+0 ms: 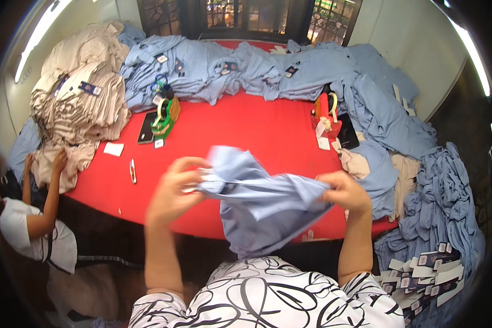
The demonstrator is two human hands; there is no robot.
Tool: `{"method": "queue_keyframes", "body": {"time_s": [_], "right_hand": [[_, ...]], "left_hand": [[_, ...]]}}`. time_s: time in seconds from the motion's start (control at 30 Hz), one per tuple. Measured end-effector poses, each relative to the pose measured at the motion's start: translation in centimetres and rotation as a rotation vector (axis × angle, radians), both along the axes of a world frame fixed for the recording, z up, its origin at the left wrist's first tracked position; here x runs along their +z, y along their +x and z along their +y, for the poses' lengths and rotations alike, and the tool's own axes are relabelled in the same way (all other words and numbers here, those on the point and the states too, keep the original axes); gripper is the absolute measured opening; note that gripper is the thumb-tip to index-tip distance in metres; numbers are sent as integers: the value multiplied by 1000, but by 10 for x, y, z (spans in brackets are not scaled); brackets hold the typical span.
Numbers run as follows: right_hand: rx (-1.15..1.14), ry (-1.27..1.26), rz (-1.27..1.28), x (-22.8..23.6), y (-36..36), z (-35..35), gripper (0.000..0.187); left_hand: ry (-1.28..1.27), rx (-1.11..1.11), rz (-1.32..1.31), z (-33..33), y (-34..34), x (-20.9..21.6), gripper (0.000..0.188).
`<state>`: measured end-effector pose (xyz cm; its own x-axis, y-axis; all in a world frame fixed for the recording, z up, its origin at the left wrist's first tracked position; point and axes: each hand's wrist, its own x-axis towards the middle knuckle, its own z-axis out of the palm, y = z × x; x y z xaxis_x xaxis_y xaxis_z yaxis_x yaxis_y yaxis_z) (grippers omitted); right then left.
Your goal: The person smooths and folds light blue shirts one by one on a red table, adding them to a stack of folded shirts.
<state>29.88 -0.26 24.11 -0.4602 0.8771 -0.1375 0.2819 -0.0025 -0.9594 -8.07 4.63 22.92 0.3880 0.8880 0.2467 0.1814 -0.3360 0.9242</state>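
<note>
A light blue garment (pixel 273 205) is stretched between my two hands, over the near edge of the red-covered table (pixel 240 128). My left hand (pixel 177 188) is closed on its left end, beside a dark label in the cloth. At the other end my right hand (pixel 347 191) pinches the fabric. The lower part of the garment hangs loose toward my body. Motion blurs the left hand and the cloth a little.
Blue garments (pixel 202 65) line the table's back. Beige garments (pixel 85 93) are heaped left, where a co-worker's hands (pixel 54 164) hold cloth. A green tape dispenser (pixel 165 117), phone (pixel 146 128), small snips (pixel 133 171), red tape dispenser (pixel 327 115) and tagged blue garments (pixel 437 218) lie around.
</note>
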Motion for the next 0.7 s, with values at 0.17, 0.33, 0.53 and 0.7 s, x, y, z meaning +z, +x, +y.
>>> {"method": "queue_keyframes", "body": {"time_s": [0.17, 0.33, 0.53, 0.7], "right_hand": [[-21, 450, 317, 3, -11, -32, 18], [-452, 667, 534, 23, -1, -100, 22], [-312, 770, 350, 17, 29, -133, 11], [14, 436, -337, -26, -4, -114, 36]], "left_hand": [[-128, -904, 415, -72, -38, 38, 46], [-624, -774, -314, -154, 24, -105, 77], [-448, -108, -248, -163, -3, -71, 17], [25, 427, -170, -180, -97, -24, 34]]}}
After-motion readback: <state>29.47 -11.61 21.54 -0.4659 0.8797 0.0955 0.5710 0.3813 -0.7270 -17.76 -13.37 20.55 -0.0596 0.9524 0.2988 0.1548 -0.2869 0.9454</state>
